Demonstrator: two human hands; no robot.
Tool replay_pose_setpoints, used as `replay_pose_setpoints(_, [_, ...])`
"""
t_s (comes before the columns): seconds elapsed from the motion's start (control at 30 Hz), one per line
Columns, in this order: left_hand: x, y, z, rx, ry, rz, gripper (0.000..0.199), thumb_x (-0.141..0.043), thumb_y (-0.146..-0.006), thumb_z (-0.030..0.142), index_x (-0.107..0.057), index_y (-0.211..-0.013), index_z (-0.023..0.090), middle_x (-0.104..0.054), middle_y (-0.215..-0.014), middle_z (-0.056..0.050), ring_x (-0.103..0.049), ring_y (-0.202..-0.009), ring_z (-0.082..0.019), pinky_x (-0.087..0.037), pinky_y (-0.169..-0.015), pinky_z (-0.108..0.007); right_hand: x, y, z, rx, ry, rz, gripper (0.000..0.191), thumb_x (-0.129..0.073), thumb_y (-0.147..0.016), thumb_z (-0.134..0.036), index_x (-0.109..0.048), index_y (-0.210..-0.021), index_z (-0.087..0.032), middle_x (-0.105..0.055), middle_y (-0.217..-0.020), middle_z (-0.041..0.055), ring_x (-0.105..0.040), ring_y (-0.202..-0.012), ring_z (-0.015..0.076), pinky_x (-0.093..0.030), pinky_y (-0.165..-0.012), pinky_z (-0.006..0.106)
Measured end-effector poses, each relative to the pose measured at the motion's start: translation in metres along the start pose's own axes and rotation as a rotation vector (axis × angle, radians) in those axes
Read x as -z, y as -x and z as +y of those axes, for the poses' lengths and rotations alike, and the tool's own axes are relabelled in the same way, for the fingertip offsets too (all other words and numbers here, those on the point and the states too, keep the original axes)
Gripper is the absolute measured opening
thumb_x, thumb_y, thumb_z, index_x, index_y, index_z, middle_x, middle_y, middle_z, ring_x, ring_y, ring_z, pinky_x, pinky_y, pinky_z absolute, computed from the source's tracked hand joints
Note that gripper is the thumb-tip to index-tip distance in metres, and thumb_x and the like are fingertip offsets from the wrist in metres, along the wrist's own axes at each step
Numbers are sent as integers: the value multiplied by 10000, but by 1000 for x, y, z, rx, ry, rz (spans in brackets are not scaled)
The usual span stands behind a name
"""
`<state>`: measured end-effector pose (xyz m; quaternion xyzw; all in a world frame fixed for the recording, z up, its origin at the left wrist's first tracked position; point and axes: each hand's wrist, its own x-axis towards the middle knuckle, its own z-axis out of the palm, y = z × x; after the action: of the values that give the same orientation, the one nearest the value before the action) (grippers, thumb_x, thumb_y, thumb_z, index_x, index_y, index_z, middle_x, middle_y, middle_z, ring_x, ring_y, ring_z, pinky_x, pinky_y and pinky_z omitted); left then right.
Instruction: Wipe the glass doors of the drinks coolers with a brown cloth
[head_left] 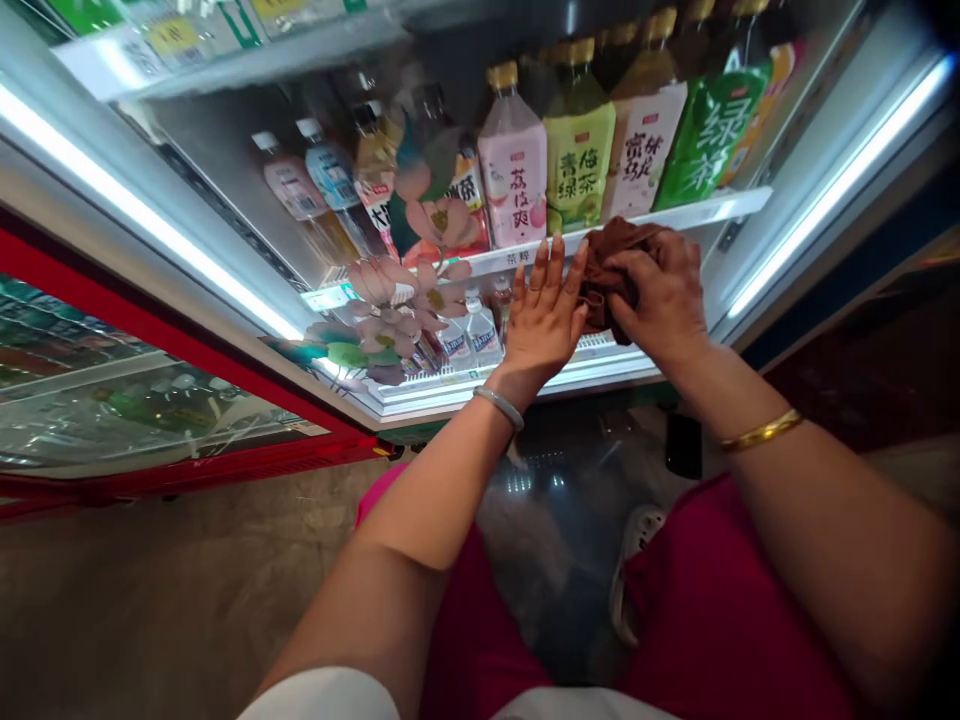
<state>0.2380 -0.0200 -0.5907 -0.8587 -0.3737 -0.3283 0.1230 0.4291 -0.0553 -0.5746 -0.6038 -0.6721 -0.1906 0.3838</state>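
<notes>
My right hand [664, 295] grips a crumpled brown cloth [619, 250] at the front edge of a fridge shelf [690, 212]. Just left of it, my left hand [546, 312] lies spread with its fingers apart, the fingertips near the shelf's label strip; whether they touch it I cannot tell. Above both hands stand large bottles, among them a pink one [514, 170], a yellow-green one [581, 150] and a green one [712, 130]. Small clear bottles [481, 328] are on the level below, partly behind my left hand.
Flower decals [439, 222] cover part of the glass at the left. A red-framed fridge door [225, 390] stands at the far left. Bright light strips [840, 190] run along the fridge's sides. A black object [683, 447] is low on the right, near a white shoe [637, 560].
</notes>
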Motion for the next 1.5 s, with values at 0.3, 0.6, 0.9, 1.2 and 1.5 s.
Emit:
replay_pose_setpoints(0.3, [-17,-17,24,-1,93,-5,666,-411,-1027,262,-218,-1657,160,-143,-1773,-108,91,-1637,-249,88,-1316,-524,9,8,21,-102,42,-22,436,-682,-892,-322,-625,-1283,-139,-514,-1377,166,-446,-1339,304,-363,-1142,509])
replay_pose_setpoints(0.6, [-35,-17,32,-64,-16,47,658,-372,-1059,302,-185,-1677,172,-95,-1767,-106,118,-1617,-212,109,-1315,-496,8,12,37,-57,-36,165,416,-686,-818,-233,-645,-1232,-237,-542,-1323,154,-495,-1270,344,-437,-1113,568])
replay_pose_setpoints(0.9, [-48,-19,34,-51,-44,148,796,-470,-1035,272,-12,-1677,169,-50,-1733,-110,31,-1616,-248,91,-1312,-523,6,10,50,-66,-65,194,387,-656,-803,-208,-644,-1188,-246,-561,-1280,121,-513,-1258,336,-454,-1105,567])
replay_pose_setpoints(1.2, [-56,-21,39,-79,-42,188,863,-514,-1003,200,41,-1662,158,-45,-1716,-135,-32,-1614,-275,32,-1319,-539,-7,16,25,-93,-109,121,386,-624,-847,-222,-623,-1233,-226,-553,-1293,140,-503,-1235,331,-468,-1103,538])
replay_pose_setpoints(1.5, [-59,-23,41,-93,-23,165,842,-502,-1010,199,13,-1677,189,-67,-1729,-117,3,-1614,-256,25,-1318,-548,0,14,35,-251,-102,268,421,-624,-835,-184,-614,-1255,-218,-518,-1338,156,-474,-1280,346,-462,-1121,562])
